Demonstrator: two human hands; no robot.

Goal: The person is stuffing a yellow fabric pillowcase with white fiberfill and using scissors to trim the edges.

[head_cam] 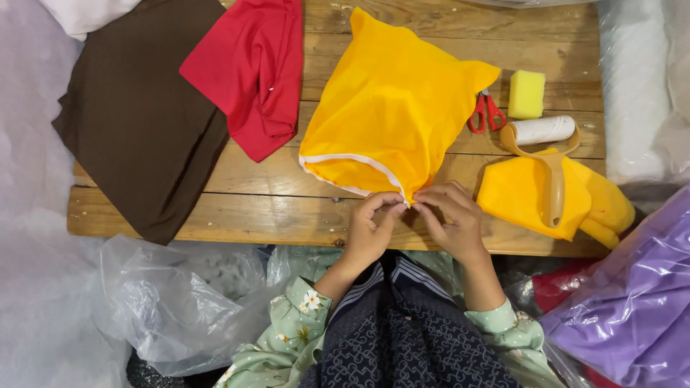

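- Both hands pinch the yellow fabric piece (392, 108): left hand (370, 230) and right hand (453, 219) grip its near corner, beside its white edging (352, 159).
- Right of it: red scissors (486, 113), lint roller (544, 136), folded yellow piece (521, 194), lying untouched.

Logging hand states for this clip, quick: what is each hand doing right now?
Left hand: fingers pinched shut on the near corner of the large yellow fabric piece.
Right hand: pinching that same corner.
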